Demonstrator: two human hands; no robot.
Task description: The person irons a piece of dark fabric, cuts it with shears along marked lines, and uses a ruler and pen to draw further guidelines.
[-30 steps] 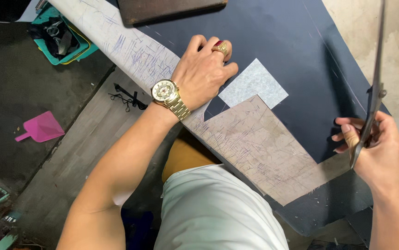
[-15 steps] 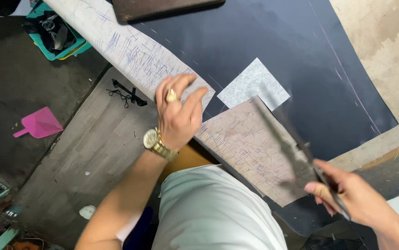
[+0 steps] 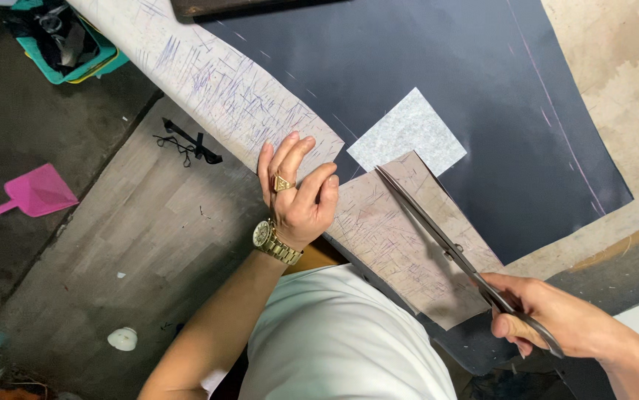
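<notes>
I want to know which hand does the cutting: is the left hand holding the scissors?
No, the scissors are gripped in the right hand, while the left hand presses flat on the paper pattern.
</notes>
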